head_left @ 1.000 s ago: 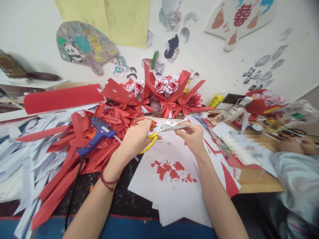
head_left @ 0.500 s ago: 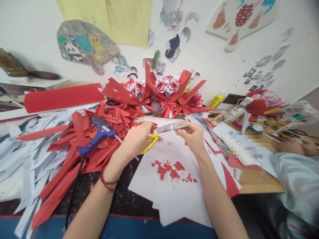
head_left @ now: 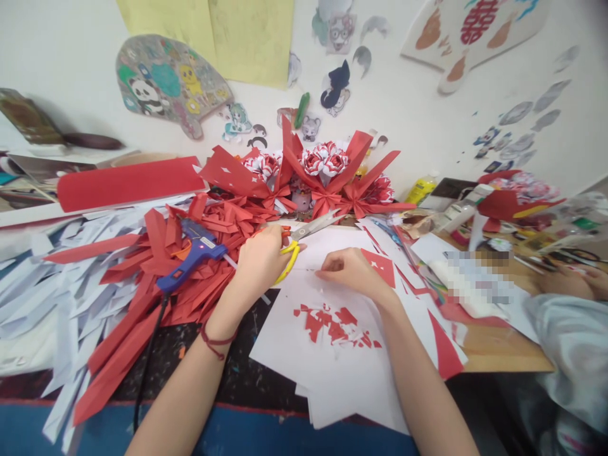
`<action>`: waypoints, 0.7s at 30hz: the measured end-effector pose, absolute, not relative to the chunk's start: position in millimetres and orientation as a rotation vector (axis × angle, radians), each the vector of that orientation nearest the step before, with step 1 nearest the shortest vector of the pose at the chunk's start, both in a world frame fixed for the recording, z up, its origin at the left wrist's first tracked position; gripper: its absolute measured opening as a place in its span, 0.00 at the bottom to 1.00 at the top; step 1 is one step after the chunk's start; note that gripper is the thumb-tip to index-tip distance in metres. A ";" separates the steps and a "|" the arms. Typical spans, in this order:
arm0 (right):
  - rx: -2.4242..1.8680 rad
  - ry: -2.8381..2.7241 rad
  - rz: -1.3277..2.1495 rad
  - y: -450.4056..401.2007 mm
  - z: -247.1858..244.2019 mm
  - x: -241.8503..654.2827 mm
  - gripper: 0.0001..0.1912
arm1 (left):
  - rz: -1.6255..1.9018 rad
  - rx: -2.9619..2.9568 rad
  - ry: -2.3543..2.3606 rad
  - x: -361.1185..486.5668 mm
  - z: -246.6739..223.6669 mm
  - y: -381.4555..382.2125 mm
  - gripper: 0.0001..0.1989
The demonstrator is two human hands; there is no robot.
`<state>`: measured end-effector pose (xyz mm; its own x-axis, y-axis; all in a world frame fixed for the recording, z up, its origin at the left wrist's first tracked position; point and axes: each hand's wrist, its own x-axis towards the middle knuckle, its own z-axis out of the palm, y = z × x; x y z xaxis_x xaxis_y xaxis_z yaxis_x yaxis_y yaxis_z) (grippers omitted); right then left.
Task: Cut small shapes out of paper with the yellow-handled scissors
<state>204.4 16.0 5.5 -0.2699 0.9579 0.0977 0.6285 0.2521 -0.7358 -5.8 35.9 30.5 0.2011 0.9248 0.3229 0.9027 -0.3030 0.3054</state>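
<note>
My left hand [head_left: 261, 256] is closed round a pair of scissors [head_left: 292, 247] with red and yellow handles. Their blades point up and to the right, slightly parted, with no paper between them. My right hand [head_left: 349, 272] hovers low over a white sheet of paper [head_left: 294, 345], its fingertips pinched together; whatever they hold is too small or hidden to name. Just beyond its wrist lies a piece of red paper [head_left: 382, 269] with small white star-shaped marks. Red and white paper scraps [head_left: 335, 326] are scattered on the sheet below my right hand.
A blue glue gun [head_left: 192, 256] rests on a heap of folded red paper strips [head_left: 128, 335], beside many white strips [head_left: 42, 285]. Red-wrapped paper flowers [head_left: 323, 161] stand against the wall. At right are bottles, papers and another person's sleeve [head_left: 570, 342].
My right hand has come away from the scissor blades, moving down and left over the sheet. The blades now tilt upward, and more of the red paper shows. The view has shifted slightly.
</note>
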 end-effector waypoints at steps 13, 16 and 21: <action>-1.056 -2.510 0.167 22.2 -11.8 166.9 0.08 | 0.850 2.201 1.947 -8.3 32.7 35.1 0.21; -0.989 -2.571 0.006 24.9 -16.7 165.9 0.09 | 0.885 2.191 1.936 -7.9 31.4 34.9 0.21; -0.989 -2.589 -0.070 25.1 -18.5 166.0 0.09 | 0.928 2.165 1.938 -8.5 31.4 34.4 0.20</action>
<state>166.0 25.1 -18.5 -0.6865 0.6349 0.3544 0.6533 0.7526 -0.0830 -8.5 34.4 31.4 0.0098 0.9276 0.3734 0.8723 -0.1905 0.4504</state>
